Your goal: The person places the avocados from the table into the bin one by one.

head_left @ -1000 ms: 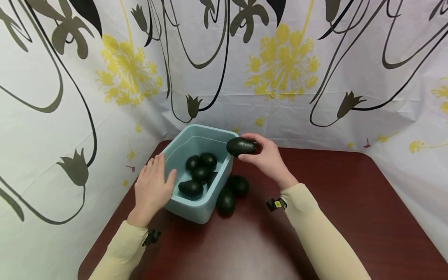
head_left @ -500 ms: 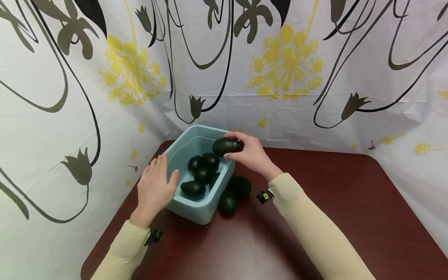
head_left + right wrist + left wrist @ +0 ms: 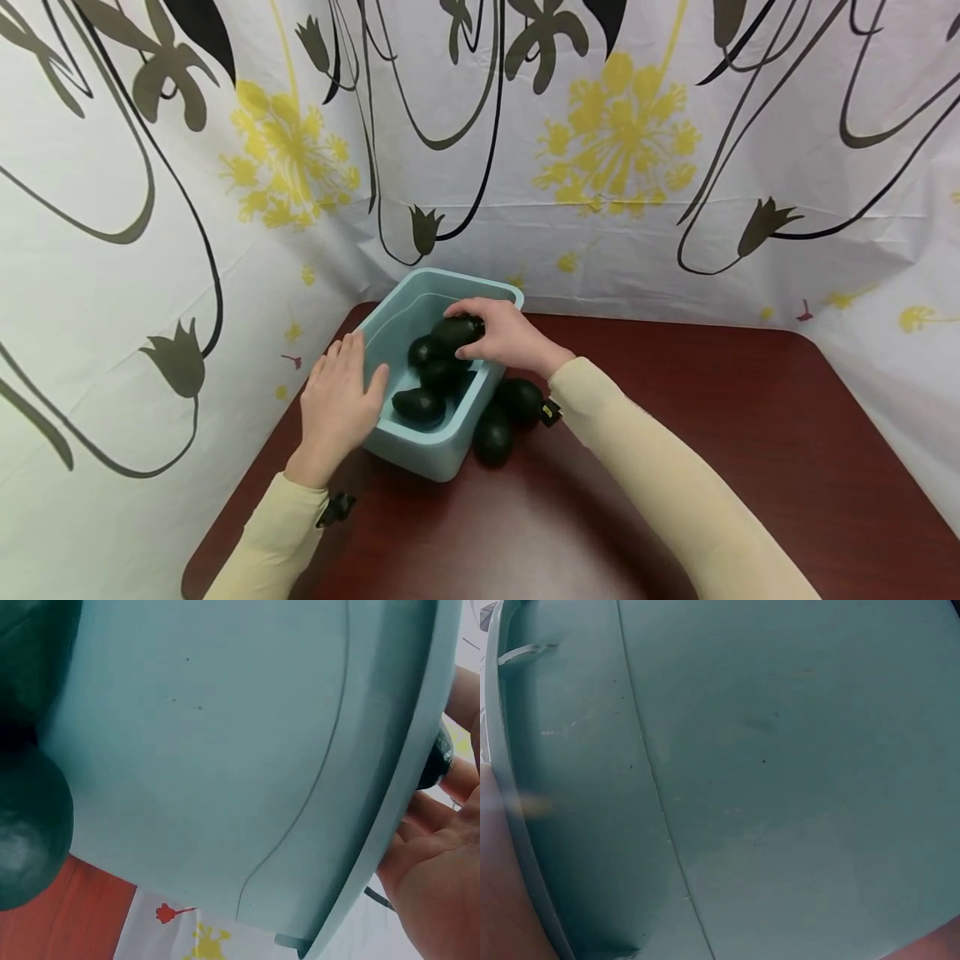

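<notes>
A pale blue plastic bin [image 3: 408, 302] stands on the table with several dark green avocados [image 3: 418, 406] inside. My right hand [image 3: 506, 337] reaches over the bin's right rim and holds an avocado [image 3: 456, 332] between thumb and fingers, just over the others; whether it touches them I cannot tell. In the right wrist view, that avocado [image 3: 436, 763] peeks past the rim beside the hand [image 3: 435, 877]. My left hand [image 3: 337, 408] lies along the bin's left rim, fingers straight. The bin's outer wall [image 3: 765, 787] fills most of the left wrist view.
Two more avocados [image 3: 493, 433] lie on the table against the bin's right side, below my right forearm. The dark red wooden table [image 3: 675, 400] extends to the right and front. A white patterned cloth [image 3: 615, 250] hangs behind and to the left.
From beyond the bin's right rim, my right hand has carried the avocado left and down into the bin. My left hand stays at the left rim. The head view has shifted slightly.
</notes>
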`<state>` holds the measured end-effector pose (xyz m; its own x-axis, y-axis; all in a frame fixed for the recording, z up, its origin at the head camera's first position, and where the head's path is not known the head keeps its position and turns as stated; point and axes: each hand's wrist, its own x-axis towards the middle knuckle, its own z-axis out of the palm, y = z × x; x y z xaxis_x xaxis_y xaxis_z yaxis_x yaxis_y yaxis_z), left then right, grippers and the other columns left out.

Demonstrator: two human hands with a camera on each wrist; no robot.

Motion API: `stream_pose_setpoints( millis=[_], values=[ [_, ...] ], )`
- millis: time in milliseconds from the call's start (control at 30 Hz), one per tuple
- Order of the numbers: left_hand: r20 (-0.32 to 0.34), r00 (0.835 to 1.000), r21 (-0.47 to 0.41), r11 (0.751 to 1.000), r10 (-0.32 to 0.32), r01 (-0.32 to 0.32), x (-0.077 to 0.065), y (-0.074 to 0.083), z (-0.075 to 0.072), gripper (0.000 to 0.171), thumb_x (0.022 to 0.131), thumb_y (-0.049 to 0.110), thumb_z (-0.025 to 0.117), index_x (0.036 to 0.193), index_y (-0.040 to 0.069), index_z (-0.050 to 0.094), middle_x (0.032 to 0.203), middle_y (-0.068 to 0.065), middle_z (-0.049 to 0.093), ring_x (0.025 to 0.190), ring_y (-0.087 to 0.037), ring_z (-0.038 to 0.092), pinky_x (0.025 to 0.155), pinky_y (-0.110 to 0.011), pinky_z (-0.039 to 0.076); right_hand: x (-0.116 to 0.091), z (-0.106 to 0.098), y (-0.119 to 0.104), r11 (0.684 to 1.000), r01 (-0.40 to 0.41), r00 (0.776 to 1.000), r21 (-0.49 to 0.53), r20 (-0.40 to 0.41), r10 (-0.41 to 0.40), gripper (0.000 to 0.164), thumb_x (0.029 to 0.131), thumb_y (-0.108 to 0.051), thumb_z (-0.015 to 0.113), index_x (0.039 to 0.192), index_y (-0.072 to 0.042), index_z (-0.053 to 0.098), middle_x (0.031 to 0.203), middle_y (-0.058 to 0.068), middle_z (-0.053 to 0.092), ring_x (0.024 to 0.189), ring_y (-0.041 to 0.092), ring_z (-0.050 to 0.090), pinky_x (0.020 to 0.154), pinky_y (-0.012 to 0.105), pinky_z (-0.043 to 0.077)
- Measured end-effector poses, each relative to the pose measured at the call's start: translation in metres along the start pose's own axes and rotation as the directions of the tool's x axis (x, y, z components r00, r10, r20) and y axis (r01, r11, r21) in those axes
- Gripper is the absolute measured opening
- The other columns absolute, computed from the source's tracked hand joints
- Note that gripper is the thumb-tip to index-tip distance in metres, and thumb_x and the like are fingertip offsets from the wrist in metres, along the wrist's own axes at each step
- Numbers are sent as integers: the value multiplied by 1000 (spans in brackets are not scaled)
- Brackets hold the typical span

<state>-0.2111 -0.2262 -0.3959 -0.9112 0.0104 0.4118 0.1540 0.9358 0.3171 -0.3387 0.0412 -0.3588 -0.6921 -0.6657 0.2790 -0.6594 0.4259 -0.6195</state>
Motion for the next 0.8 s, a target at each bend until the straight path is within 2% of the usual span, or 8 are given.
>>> stream_pose_setpoints(
  millis=[233,433,600,800],
  values=[
    [-3,1000,-2,1000,-5,5,-1,1,1,73,104,47,46,157,-1,29,158,-23,33,146,-42,28,118,-58,19,7,9,-1,999,26,999,-44,36,-25,56,83,-22,84,134,-25,63,131,-13,60,117,7,54,97,34,48],
    [4,1000,-4,1000,-7,7,0,2,1,74,104,48,45,158,0,27,159,-23,31,147,-41,26,118,-57,18,15,15,-3,990,65,991,-124,124,-49,55,83,-21,84,134,-26,63,129,-13,61,117,7,54,97,32,46],
    [3,1000,-7,1000,-7,7,-1,2,0,74,104,47,47,157,0,28,159,-23,32,146,-42,27,118,-57,18,21,18,-7,980,90,974,-179,220,-49,55,83,-23,84,134,-24,64,130,-11,62,119,9,55,100,32,45],
    [-11,1000,-3,1000,3,-3,-1,1,0,73,104,48,45,157,-1,29,157,-24,34,145,-43,30,117,-58,20,27,19,-12,972,72,938,-222,348,10,54,81,-20,84,132,-23,67,125,-11,64,111,9,57,91,31,50]
  ],
)
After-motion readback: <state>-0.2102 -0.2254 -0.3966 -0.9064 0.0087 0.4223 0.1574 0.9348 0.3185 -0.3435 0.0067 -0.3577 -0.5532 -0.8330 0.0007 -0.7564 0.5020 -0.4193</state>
